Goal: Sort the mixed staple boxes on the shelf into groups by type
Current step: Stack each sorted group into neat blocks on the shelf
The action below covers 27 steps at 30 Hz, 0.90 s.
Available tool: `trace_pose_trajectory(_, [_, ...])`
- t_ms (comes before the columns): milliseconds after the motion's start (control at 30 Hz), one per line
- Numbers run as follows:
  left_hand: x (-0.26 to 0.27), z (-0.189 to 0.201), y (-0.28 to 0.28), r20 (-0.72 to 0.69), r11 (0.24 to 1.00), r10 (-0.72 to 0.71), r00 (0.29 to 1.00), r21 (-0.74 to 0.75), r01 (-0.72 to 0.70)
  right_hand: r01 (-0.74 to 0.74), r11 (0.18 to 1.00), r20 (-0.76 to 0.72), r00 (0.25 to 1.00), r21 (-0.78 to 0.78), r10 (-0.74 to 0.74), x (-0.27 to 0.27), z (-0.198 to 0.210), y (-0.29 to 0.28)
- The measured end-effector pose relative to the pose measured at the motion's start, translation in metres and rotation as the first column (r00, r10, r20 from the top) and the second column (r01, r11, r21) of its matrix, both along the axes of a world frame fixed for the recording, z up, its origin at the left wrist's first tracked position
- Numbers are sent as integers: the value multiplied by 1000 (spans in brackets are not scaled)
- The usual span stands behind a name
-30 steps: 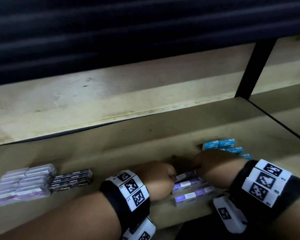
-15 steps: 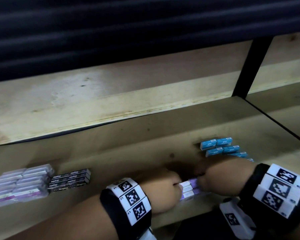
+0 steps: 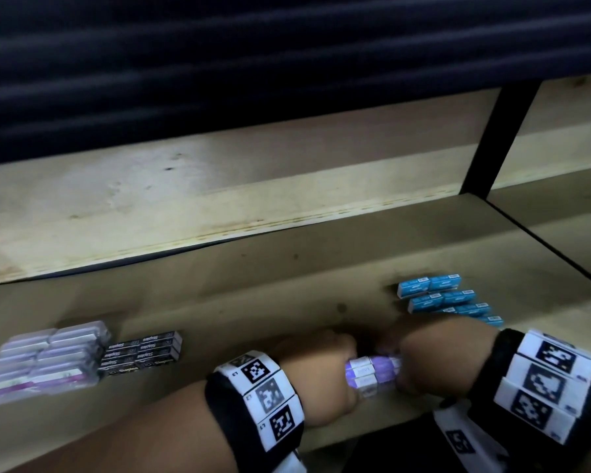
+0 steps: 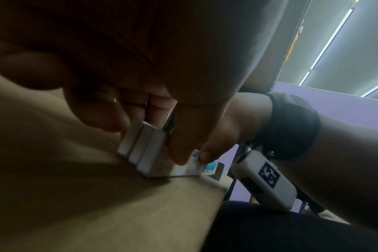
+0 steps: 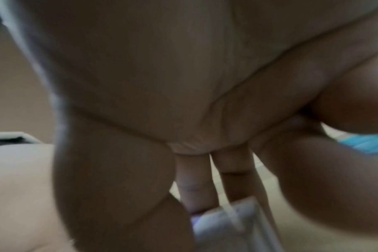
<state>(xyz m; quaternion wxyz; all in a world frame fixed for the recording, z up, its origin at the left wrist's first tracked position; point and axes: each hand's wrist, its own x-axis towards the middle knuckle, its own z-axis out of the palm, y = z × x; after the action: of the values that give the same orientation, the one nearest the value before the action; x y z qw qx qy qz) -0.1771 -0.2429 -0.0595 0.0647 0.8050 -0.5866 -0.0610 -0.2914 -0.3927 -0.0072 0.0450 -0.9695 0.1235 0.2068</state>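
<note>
A small row of purple-and-white staple boxes [image 3: 372, 373] lies near the shelf's front edge, squeezed between both hands. My left hand [image 3: 325, 370] grips the row's left end, fingers curled over it. My right hand [image 3: 423, 360] grips the right end. In the left wrist view the same purple-and-white boxes [image 4: 145, 153] stand side by side on the shelf board, pinched by fingers [image 4: 179, 153]. The right wrist view is blurred; purple-and-white boxes [image 5: 227, 226] show below the fingers [image 5: 194, 184].
Blue boxes [image 3: 444, 300] are grouped at the right behind my right hand. Black boxes [image 3: 140, 351] and pale lilac boxes [image 3: 45, 358] sit grouped at the left. The wooden shelf [image 3: 253, 285] has a black upright post [image 3: 495, 141] at the right.
Both hands have closed in on the purple-and-white boxes, pressing them into a tighter row and drawing them toward the front edge. The other groups have not moved.
</note>
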Motion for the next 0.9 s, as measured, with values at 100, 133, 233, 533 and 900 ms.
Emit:
trace_pose_trajectory(100, [9,3,5,-38,999,13,999,34,-12,-1,1000,25,1000,-21,2,7,-2,6])
trace_pose_trajectory(133, [12,3,8,-50,999,23,998,49,-21,-3,1000,39,999,-26,4,9,-3,10])
trace_pose_trajectory(233, [21,3,17,-82,995,56,995,87,-49,-14,1000,86,996,-19,15,16,-8,19])
trace_pose_trajectory(533, [49,7,63,-116,987,137,984,98,-126,-95,993,132,988,68,85,48,-19,51])
trace_pose_trajectory(900, [68,7,108,-156,971,233,960,93,-221,-162,978,150,978,131,142,78,-23,91])
